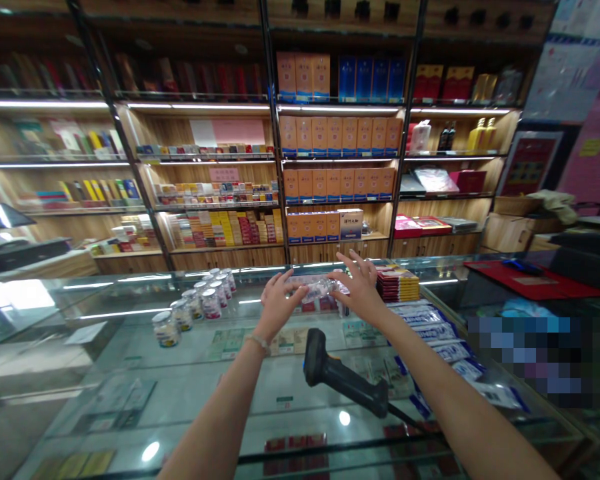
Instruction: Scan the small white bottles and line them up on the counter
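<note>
A clear plastic package (318,288) lies at the far side of the glass counter, between my two hands. My left hand (281,300) grips its left end, thumb along the front. At the right end, my right hand (359,285) has thumb and forefinger around the package, while its other fingers are raised and spread. What is inside the package is too blurred to name. Nearer to me, between my forearms, a black barcode scanner (343,377) lies on the glass, its cable running under my right forearm.
Several small jars with white lids (211,303) stand in rows at left. To the right are a stack of red and yellow packs (399,283) and several blue and white packets (437,332). A red mat (535,283) lies farther right. Shelves with orange boxes (343,137) stand behind.
</note>
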`<action>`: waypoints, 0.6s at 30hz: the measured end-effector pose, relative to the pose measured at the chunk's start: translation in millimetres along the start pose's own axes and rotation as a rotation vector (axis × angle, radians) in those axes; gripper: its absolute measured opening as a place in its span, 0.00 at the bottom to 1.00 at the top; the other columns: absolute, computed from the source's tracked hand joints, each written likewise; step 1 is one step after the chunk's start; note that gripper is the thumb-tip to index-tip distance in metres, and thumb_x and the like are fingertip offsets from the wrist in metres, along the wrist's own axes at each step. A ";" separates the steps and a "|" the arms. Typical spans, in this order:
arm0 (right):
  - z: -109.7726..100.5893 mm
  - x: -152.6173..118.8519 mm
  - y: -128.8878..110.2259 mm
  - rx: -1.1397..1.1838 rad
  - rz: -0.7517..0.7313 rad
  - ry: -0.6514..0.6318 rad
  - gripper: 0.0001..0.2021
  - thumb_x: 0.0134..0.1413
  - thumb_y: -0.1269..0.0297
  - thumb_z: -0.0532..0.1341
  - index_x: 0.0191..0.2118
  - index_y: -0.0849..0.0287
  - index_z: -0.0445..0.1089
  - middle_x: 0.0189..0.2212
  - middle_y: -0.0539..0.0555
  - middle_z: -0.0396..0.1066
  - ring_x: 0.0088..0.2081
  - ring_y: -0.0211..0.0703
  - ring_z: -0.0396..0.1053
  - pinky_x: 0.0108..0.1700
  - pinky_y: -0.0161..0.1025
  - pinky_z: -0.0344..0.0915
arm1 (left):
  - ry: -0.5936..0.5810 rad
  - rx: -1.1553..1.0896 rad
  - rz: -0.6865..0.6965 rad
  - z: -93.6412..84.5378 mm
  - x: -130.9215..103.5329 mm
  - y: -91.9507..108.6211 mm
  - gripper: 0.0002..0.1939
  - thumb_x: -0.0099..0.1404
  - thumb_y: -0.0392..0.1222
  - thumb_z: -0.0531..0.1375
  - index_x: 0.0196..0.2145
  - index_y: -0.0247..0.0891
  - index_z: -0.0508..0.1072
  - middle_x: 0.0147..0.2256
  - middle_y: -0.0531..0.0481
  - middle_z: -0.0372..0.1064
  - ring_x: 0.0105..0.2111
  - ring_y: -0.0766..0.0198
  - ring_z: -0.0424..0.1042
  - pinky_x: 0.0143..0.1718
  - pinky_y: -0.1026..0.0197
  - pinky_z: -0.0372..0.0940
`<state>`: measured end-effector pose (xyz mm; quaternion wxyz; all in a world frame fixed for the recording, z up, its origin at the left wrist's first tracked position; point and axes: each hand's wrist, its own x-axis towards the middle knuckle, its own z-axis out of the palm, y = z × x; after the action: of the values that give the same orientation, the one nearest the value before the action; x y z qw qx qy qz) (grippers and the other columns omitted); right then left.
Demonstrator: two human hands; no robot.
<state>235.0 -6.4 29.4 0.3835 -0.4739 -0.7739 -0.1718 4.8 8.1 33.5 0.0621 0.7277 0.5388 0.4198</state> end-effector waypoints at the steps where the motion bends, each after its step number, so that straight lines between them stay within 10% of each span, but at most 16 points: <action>1: -0.4 -0.2 -0.1 -0.007 -0.005 0.005 0.13 0.60 0.57 0.64 0.51 0.45 0.75 0.70 0.53 0.53 0.72 0.58 0.40 0.68 0.64 0.36 | -0.002 0.008 0.001 0.8 0.0 -0.6 0.13 0.65 0.56 0.61 0.35 0.48 0.82 0.62 0.51 0.66 0.65 0.47 0.56 0.67 0.37 0.49; 10: 2.3 0.1 4.7 -0.009 0.078 0.061 0.13 0.59 0.55 0.65 0.50 0.46 0.76 0.70 0.53 0.52 0.71 0.59 0.41 0.67 0.64 0.38 | 0.110 0.120 0.100 -5.4 -6.5 3.8 0.31 0.60 0.58 0.66 0.59 0.51 0.70 0.70 0.44 0.49 0.69 0.44 0.47 0.68 0.36 0.42; 18: 3.5 -1.4 6.6 -0.008 0.040 0.019 0.15 0.59 0.56 0.65 0.51 0.42 0.76 0.71 0.51 0.50 0.72 0.60 0.39 0.67 0.66 0.38 | 0.160 0.349 0.280 -10.9 -16.0 13.0 0.21 0.57 0.51 0.70 0.49 0.51 0.77 0.70 0.45 0.48 0.70 0.43 0.45 0.69 0.34 0.32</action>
<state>239.6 -1.8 25.4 0.3923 -0.4890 -0.7600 -0.1716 5.8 -14.6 38.9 -0.1662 0.7595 0.5002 0.3811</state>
